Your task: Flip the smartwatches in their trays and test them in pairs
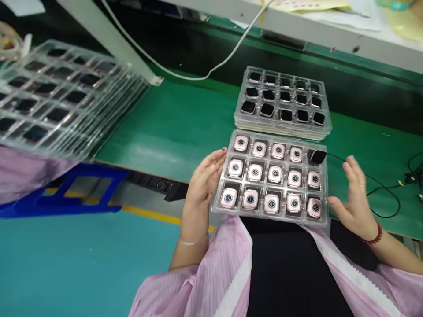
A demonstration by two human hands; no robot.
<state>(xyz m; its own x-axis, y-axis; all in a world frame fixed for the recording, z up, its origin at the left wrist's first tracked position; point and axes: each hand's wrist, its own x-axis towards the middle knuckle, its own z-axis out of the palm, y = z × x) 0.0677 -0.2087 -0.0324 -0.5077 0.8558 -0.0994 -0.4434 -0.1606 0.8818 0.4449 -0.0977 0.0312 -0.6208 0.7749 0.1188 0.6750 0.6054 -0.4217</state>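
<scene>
A clear plastic tray (pixel 269 185) of square watch bodies lies at the table's front edge, its lower left part reaching over the edge. Most watches, such as one pink watch body (pixel 275 174), show pink backs with round black sensors. In the top right pocket, a watch with a black screen (pixel 317 157) sits tilted. My left hand (pixel 206 176) grips the tray's left side, fingers bent along its edge. My right hand (pixel 353 198) is open beside the right side, thumb near the rim and fingers raised, holding nothing.
Behind the tray stands a stack of similar trays (pixel 284 125) with dark-screened watches. A taller tray stack (pixel 99 114) is at the left. A black cable (pixel 393 187) loops at the right. A white cable (pixel 198 78) hangs below the shelf (pixel 317 26). A blue stool (pixel 109 171) stands lower left.
</scene>
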